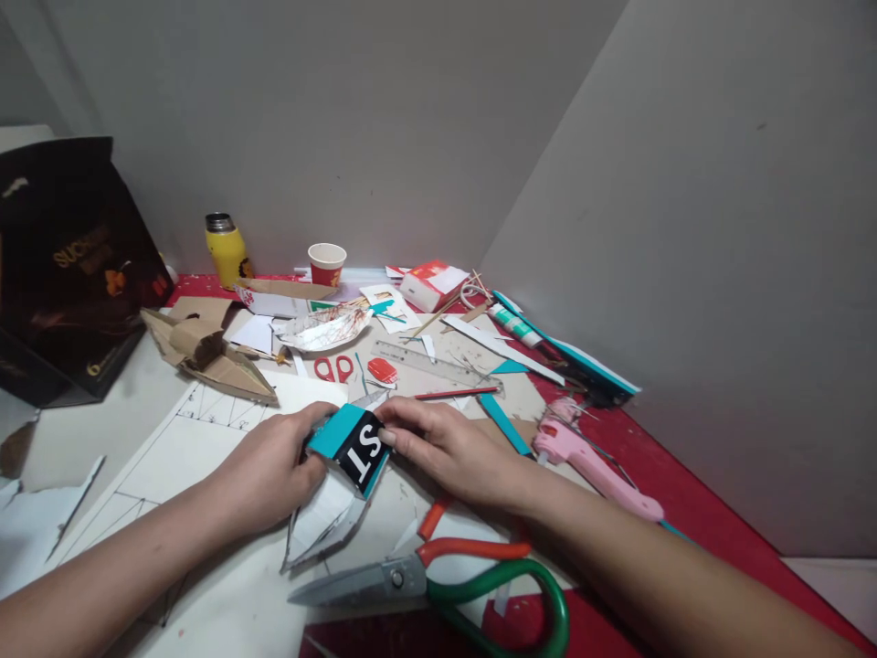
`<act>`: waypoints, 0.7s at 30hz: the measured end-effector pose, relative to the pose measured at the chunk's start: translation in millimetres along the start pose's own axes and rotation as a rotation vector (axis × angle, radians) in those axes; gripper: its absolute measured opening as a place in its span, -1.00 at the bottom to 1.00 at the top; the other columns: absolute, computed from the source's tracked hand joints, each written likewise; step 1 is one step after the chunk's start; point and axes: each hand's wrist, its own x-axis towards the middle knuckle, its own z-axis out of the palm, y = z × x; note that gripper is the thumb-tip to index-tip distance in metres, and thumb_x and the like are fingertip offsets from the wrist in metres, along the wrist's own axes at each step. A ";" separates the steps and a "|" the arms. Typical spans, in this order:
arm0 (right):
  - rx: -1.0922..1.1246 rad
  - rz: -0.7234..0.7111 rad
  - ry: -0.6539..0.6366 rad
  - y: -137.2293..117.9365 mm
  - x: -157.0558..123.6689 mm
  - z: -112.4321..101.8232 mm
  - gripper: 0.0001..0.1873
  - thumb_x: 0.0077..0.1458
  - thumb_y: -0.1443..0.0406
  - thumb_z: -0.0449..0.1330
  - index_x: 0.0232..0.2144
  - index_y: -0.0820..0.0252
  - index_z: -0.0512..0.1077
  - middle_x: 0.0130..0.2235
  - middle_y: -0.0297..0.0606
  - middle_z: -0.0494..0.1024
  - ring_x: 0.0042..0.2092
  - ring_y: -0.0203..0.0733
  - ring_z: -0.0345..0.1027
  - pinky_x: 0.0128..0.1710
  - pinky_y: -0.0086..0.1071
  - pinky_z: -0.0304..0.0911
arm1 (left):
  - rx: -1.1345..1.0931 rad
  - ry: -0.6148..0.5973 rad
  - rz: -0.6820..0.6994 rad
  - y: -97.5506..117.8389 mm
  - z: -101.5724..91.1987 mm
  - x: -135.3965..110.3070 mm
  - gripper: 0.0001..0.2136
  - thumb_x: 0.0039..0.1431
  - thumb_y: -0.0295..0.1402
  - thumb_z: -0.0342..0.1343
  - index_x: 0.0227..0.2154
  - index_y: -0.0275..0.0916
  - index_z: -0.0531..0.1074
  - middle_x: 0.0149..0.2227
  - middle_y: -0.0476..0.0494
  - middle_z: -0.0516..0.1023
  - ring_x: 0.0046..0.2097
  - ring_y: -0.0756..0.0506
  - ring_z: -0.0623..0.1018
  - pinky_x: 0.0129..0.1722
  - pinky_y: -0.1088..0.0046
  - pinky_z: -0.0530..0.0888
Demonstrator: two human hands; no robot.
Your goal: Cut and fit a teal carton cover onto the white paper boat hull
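Note:
My left hand (288,457) is closed around the side of a small white card boat (322,516), its pointed end toward me. Across the boat's middle sits a folded teal-and-black card piece (356,448) with the white letters "ST". The fingers of my right hand (438,443) pinch that piece's right edge; the left thumb rests near its left edge. Just in front of the boat lie large scissors (411,576) with one orange and one green handle. How the card piece joins the boat is hidden.
A brown cardboard boat (212,356), small red-handled scissors (333,369), a clear ruler (438,364) and a red pencil (456,394) lie beyond my hands. To the right is a pink glue gun (596,466). A yellow bottle (227,251), paper cup (327,265) and black bag (68,274) stand behind.

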 end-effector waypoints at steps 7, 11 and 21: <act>0.012 -0.051 -0.003 0.4 3.2 -0.4 -0.83 0.31 0.32 0.01 -0.16 0.21 0.39 -0.24 -0.28 0.49 -0.21 -0.25 0.37 -0.18 -0.40 0.26 | -0.052 0.001 0.073 -3.0 0.5 0.4 -0.59 -0.02 -0.55 -0.03 -0.08 -0.14 0.43 -0.23 -0.03 0.60 -0.22 -0.14 0.54 -0.24 0.42 0.37; 0.040 -0.065 0.009 0.5 3.3 -1.3 -0.80 0.31 0.32 0.00 -0.12 0.22 0.40 -0.20 -0.25 0.52 -0.17 -0.24 0.39 -0.13 -0.38 0.27 | -0.075 -0.012 0.076 -2.6 0.2 0.5 -0.58 -0.03 -0.56 -0.04 -0.10 -0.14 0.44 -0.26 0.00 0.59 -0.25 -0.12 0.53 -0.25 0.43 0.37; 0.005 -0.059 0.030 4.3 6.1 4.3 -0.75 0.29 0.32 0.02 -0.05 0.20 0.42 -0.12 -0.19 0.57 -0.10 -0.19 0.44 -0.07 -0.31 0.29 | -0.084 -0.026 0.052 -4.4 -0.1 2.7 -0.62 -0.03 -0.53 -0.03 -0.12 -0.16 0.45 -0.26 -0.04 0.59 -0.24 -0.16 0.53 -0.24 0.39 0.39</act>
